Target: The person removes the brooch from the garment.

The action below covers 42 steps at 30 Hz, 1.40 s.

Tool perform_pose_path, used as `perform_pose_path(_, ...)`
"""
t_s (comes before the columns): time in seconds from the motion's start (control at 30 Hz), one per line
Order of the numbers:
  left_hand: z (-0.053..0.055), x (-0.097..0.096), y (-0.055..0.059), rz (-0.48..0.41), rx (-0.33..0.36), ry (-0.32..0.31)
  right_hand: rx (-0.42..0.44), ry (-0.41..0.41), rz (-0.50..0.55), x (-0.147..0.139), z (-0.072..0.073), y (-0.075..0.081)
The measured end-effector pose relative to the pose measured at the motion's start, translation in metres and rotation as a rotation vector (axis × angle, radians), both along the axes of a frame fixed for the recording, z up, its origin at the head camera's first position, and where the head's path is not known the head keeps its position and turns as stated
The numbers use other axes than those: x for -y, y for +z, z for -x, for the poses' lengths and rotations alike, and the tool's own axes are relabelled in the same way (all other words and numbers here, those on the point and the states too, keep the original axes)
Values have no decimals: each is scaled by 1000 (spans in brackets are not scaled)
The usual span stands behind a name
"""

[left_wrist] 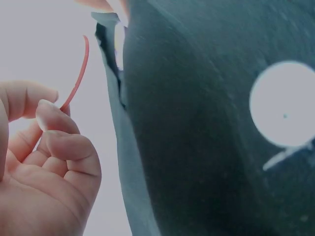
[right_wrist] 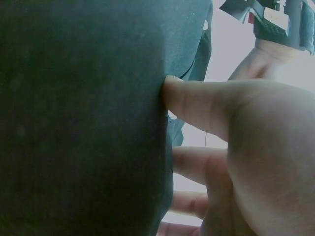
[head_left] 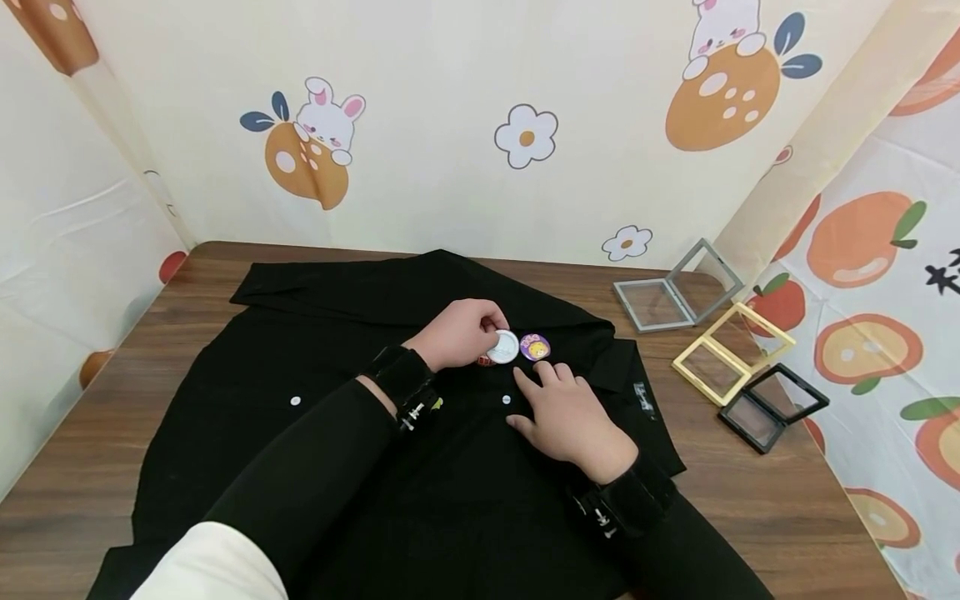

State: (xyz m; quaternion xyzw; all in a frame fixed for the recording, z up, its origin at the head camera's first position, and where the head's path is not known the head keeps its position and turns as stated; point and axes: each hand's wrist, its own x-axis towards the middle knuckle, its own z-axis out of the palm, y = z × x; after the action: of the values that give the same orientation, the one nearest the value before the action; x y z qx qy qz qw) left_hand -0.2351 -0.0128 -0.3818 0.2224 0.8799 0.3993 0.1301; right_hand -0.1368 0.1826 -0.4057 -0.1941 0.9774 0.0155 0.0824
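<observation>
My left hand (head_left: 456, 335) pinches a round pin badge (head_left: 502, 347) by its edge, its whitish side facing up. In the left wrist view this badge (left_wrist: 82, 70) appears edge-on as a thin red curve between thumb and fingers. Part of a red patterned badge (head_left: 485, 361) peeks out from under it. Just right lies a purple badge with a yellow figure (head_left: 535, 347) on the black shirt (head_left: 330, 350). My right hand (head_left: 570, 414) rests on the shirt with fingers spread, fingertips just below the purple badge. Its thumb (right_wrist: 197, 98) touches the cloth in the right wrist view.
White buttons (head_left: 296, 401) dot the shirt, which covers much of the wooden table (head_left: 757, 517). At right stand a grey frame (head_left: 654, 302), a yellow frame (head_left: 708, 367) and a black frame (head_left: 753, 421), each hinged open. A small yellow-green item (head_left: 437, 403) shows beside my left wrist.
</observation>
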Motion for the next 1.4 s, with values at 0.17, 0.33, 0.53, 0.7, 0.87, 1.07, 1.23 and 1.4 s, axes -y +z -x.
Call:
perform_pose_path(0.17,-4,4,6,-56,-16,10,-3,1,19,-2,0,5)
perform_pose_path(0.33,-8,9,10,-122,-67,48,-27,7,86,-6,3,14)
perform_pose_path(0.53,-21,15,9,-265,-32,112,-142,31,275,-7,14,37)
perform_pose_path(0.7,-36,20,9,-432,52,151,-146,43,441,-1,19,52)
perform_pose_path(0.87,-48,25,10,-577,88,157,-168,45,576,7,19,60)
perform_pose_path(1.07,-62,32,16,-717,156,135,-120,41,853,17,18,64)
perform_pose_path(1.23,-69,37,21,-779,174,83,-100,139,979,18,20,63)
perform_pose_path(1.4,-70,41,25,-757,106,40,-66,240,1052,12,24,59)
